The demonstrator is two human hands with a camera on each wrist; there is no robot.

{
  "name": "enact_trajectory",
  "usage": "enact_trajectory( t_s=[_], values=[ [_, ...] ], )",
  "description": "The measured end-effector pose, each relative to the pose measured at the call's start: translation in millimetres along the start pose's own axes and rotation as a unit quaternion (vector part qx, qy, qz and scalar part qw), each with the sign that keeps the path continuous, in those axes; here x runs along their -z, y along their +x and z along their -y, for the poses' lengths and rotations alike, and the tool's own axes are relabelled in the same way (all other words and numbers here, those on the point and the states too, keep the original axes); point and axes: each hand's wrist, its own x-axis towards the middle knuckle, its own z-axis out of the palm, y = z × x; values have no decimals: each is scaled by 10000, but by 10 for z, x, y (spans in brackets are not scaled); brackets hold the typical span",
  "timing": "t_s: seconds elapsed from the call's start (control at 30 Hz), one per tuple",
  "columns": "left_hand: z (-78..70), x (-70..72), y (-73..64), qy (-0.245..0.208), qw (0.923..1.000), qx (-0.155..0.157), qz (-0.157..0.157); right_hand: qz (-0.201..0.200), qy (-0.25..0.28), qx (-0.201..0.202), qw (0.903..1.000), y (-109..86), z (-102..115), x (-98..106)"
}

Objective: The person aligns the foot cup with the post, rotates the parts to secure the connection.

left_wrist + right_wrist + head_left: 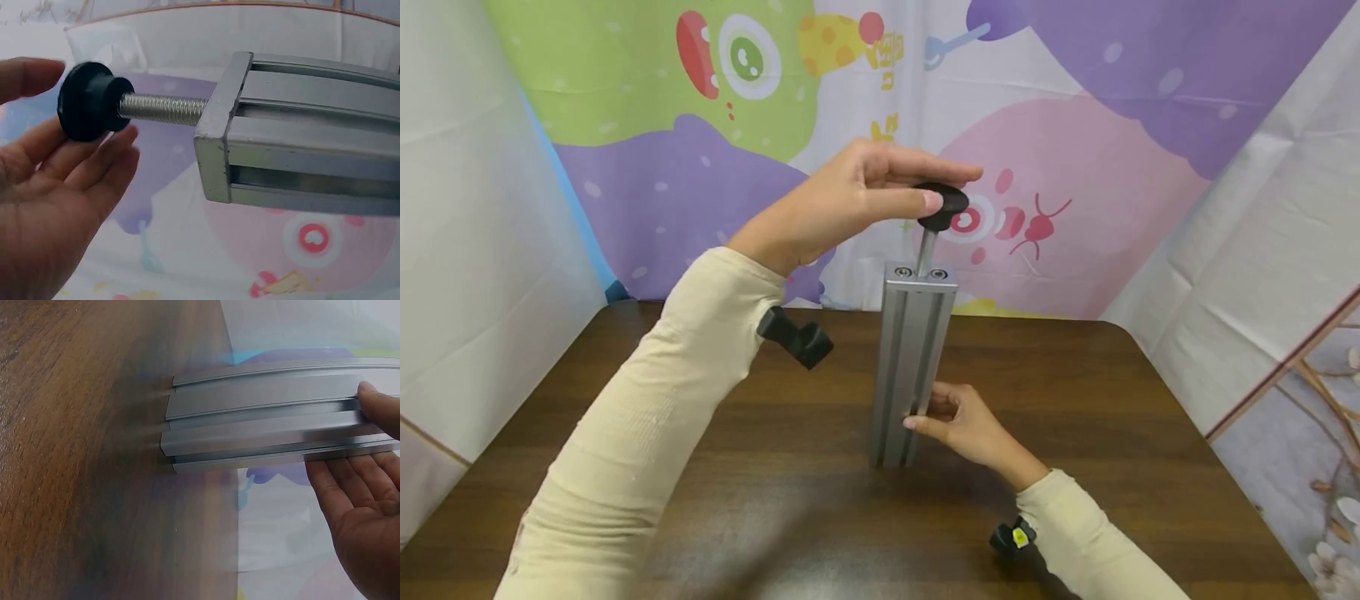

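A silver aluminium profile (913, 358) with slots along its sides stands upright on the table, an end plate (921, 279) with two bolts on top. A threaded leveling foot (94, 100) with a round black pad sticks up out of that plate, a stretch of its thread (165, 109) bare. My left hand (857, 196) is at the black pad, thumb on the near side and the other fingers round the far side. Lower down, my right hand (958, 421) grips the profile near its base. In the right wrist view the thumb (378, 409) presses one face, fingers against another.
The dark wooden table (760, 500) carries the profile's lower end. A cartoon-printed curtain (700, 208) hangs behind, with pale cloth sides (452, 208) left and right. Black mounts are strapped at the left wrist (793, 333) and right wrist (1011, 537).
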Motion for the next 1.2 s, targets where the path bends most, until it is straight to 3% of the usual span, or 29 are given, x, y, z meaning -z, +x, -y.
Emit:
enact_trajectory(
  t_s=[0.07,0.1,0.13,0.17,0.23,0.33,0.37,0.43,0.53,0.57,0.6,0.67,0.77,0.87,0.93,1.0,1.03,1.07,1.13,1.2],
  values=[
    [-47,-41,-27,792,9959,100,-436,-10,2,-28,10000,-4,-6,-3],
    [-78,-68,-40,1295,9890,144,-701,-14,6,-41,10000,-4,-10,-4],
    [-110,-101,-51,1876,9772,89,-991,-20,5,-54,10000,-5,-12,-5],
    [-144,-135,-62,2506,9598,73,-1263,-23,19,-63,10000,-6,-13,-5],
    [-202,-213,-76,3735,9116,-104,-1715,-17,56,-39,10000,-5,-14,-3],
    [-241,-332,-82,4934,8415,-493,-2148,-8,131,34,9999,-1,-10,3],
    [-243,-367,-80,5205,8236,-528,-2189,3,167,54,9998,1,-10,4],
    [-234,-428,-69,5524,8000,-623,-2258,22,225,55,9997,2,-6,6],
    [-220,-492,-45,5786,7828,-499,-2237,32,239,25,9997,0,-4,10],
    [-220,-501,-40,5788,7844,-416,-2191,28,236,13,9997,-2,-4,10],
    [-220,-503,-37,5718,7909,-365,-2149,20,223,1,9997,-3,-3,11],
    [-227,-487,-37,5419,8146,-311,-2047,-3,195,-4,9998,-5,-3,12],
    [-261,-410,-47,4745,8641,-258,-1660,-26,169,-8,9999,-7,-2,13],
    [-317,-299,-43,3899,9149,76,-1038,-21,154,1,9999,-7,-7,14],
    [-316,-216,-28,2865,9550,454,-614,-29,149,-18,9999,-7,-8,16],
    [-261,-124,-8,1535,9854,645,-353,-46,183,-57,9998,-7,-8,16],
    [-210,-76,2,807,9945,631,-236,-53,194,-72,9998,-7,-9,16],
    [-156,-29,7,130,9981,592,-121,-55,197,-89,9998,-5,-9,16],
    [-39,52,9,-978,9943,422,101,-59,179,-115,9998,-2,-9,14],
    [50,108,7,-1580,9866,269,293,-27,169,-105,9998,4,-10,12]
  ],
)
